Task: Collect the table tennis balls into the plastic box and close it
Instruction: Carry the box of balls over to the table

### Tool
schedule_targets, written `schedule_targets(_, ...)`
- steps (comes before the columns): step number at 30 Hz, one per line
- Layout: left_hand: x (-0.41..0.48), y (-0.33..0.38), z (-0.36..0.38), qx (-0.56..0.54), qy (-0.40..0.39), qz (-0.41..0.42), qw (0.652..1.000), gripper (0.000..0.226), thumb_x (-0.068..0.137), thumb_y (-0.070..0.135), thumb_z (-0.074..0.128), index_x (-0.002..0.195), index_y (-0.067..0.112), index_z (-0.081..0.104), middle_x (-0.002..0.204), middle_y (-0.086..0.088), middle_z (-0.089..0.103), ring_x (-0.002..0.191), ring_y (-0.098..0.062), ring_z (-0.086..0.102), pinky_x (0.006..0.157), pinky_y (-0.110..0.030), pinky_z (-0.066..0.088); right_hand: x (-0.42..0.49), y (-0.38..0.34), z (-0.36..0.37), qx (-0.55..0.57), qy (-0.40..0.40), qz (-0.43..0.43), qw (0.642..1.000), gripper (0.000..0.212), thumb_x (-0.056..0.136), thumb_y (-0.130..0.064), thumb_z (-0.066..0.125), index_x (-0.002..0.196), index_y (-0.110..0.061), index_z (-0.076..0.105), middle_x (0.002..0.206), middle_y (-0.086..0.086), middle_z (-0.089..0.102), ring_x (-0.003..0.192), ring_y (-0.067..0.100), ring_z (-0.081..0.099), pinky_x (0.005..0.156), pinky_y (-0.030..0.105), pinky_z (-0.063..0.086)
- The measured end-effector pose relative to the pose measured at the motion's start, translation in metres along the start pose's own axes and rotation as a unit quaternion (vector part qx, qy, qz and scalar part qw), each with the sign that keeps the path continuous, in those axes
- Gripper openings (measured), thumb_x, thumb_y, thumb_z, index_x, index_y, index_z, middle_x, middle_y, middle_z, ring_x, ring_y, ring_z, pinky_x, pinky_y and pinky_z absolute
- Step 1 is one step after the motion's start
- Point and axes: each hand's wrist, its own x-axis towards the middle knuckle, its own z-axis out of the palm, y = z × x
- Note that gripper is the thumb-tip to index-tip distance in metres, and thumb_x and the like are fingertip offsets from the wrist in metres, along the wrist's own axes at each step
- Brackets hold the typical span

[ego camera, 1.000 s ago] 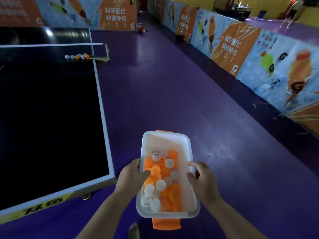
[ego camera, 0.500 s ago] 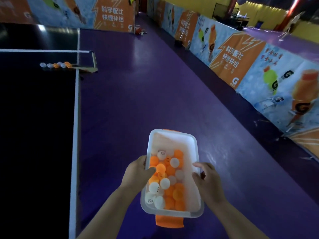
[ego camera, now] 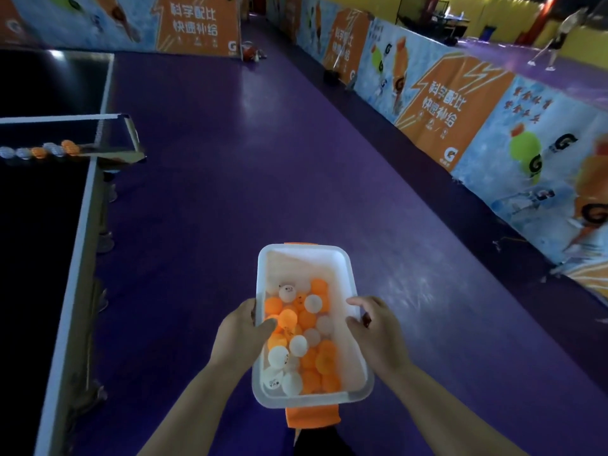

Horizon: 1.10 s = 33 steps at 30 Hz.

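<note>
I carry a translucent plastic box [ego camera: 304, 258] in front of me over the purple floor, uncovered. My left hand [ego camera: 238, 337] grips its left wall, thumb inside the rim. My right hand [ego camera: 378, 337] grips its right wall. Several orange and white table tennis balls [ego camera: 302, 340] fill the near half of the box. An orange lid [ego camera: 311, 417] sticks out from under the box at its near and far ends. More balls [ego camera: 42, 149] lie in a row on the table by the net post.
A dark table tennis table [ego camera: 42, 241] runs along my left, its net post [ego camera: 130, 136] sticking out over the floor. Printed barrier panels [ego camera: 460, 110] line the right side and the far end. A person [ego camera: 556, 37] plays in the far right court.
I have moved forward beside the table; its edge has slid left and the row of balls at the net is nearer. Both hands keep the same hold on the box.
</note>
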Motion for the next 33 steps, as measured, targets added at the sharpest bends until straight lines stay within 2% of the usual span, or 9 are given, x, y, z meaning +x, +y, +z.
schedule_targets(3, 0.062, 0.021, -0.005, 0.000, 0.019, -0.013, 1.000, 0.021, 0.084, 0.028, 0.063, 0.080, 0.039, 0.045, 0.081, 0.011, 0.062, 0.072, -0.005, 0.060, 0.056, -0.020, 0.046, 0.076, 0.001, 0.006, 0.017, -0.014, -0.026, 0.999, 0.028, 0.083, -0.012, 0.062, 0.108, -0.023, 0.062, 0.098, -0.011, 0.055, 0.075, 0.001, 0.054, 0.060, 0.008, 0.040)
schedule_targets(6, 0.121, 0.038, -0.018, 0.004, 0.047, -0.041, 0.998, 0.015, 0.084, 0.029, 0.063, 0.093, 0.032, 0.051, 0.083, 0.010, 0.063, 0.073, -0.006, 0.062, 0.058, -0.020, 0.048, 0.153, -0.010, 0.013, 0.019, -0.039, -0.054, 0.998, 0.028, 0.082, -0.011, 0.063, 0.108, -0.023, 0.062, 0.096, -0.013, 0.055, 0.074, -0.001, 0.053, 0.062, 0.004, 0.040)
schedule_targets(8, 0.158, 0.046, -0.029, -0.006, 0.072, -0.057, 0.996, 0.017, 0.084, 0.029, 0.063, 0.096, 0.031, 0.051, 0.084, 0.010, 0.064, 0.073, -0.007, 0.062, 0.059, -0.021, 0.049, 0.203, -0.020, 0.022, 0.022, -0.061, -0.076, 0.995, 0.029, 0.082, -0.011, 0.063, 0.108, -0.024, 0.062, 0.099, -0.014, 0.055, 0.078, -0.002, 0.054, 0.062, 0.006, 0.041)
schedule_targets(16, 0.279, 0.033, -0.090, -0.024, 0.170, -0.142, 0.975, 0.014, 0.080, 0.028, 0.064, 0.090, 0.030, 0.054, 0.081, 0.008, 0.065, 0.071, -0.008, 0.063, 0.061, -0.026, 0.053, 0.366, -0.080, 0.099, 0.044, -0.141, -0.150, 0.977, 0.032, 0.078, -0.009, 0.064, 0.105, -0.026, 0.064, 0.098, -0.023, 0.052, 0.081, -0.002, 0.055, 0.066, 0.010, 0.039)
schedule_targets(21, 0.374, 0.014, -0.145, -0.032, 0.197, -0.150, 0.968, 0.016, 0.080, 0.028, 0.063, 0.094, 0.025, 0.056, 0.083, 0.006, 0.065, 0.075, -0.011, 0.063, 0.066, -0.032, 0.054, 0.462, -0.127, 0.161, 0.052, -0.151, -0.174, 0.972, 0.032, 0.080, -0.010, 0.064, 0.107, -0.026, 0.063, 0.105, -0.014, 0.055, 0.086, 0.002, 0.056, 0.067, 0.013, 0.040)
schedule_targets(27, 0.489, 0.001, -0.233, -0.047, 0.214, -0.144, 0.965, 0.019, 0.080, 0.026, 0.062, 0.098, 0.023, 0.058, 0.083, 0.006, 0.065, 0.074, -0.010, 0.063, 0.066, -0.031, 0.054, 0.567, -0.206, 0.227, 0.059, -0.142, -0.177, 0.972, 0.032, 0.080, -0.008, 0.064, 0.108, -0.023, 0.064, 0.105, -0.010, 0.056, 0.086, 0.001, 0.056, 0.066, 0.014, 0.039)
schedule_targets(33, 0.590, -0.012, -0.298, -0.042, 0.218, -0.147, 0.964, 0.017, 0.081, 0.026, 0.061, 0.098, 0.023, 0.057, 0.081, 0.007, 0.062, 0.070, -0.008, 0.059, 0.054, -0.020, 0.045, 0.658, -0.264, 0.279, 0.059, -0.135, -0.172, 0.974, 0.032, 0.080, -0.007, 0.063, 0.108, -0.022, 0.064, 0.106, -0.010, 0.057, 0.084, 0.006, 0.057, 0.066, 0.014, 0.040)
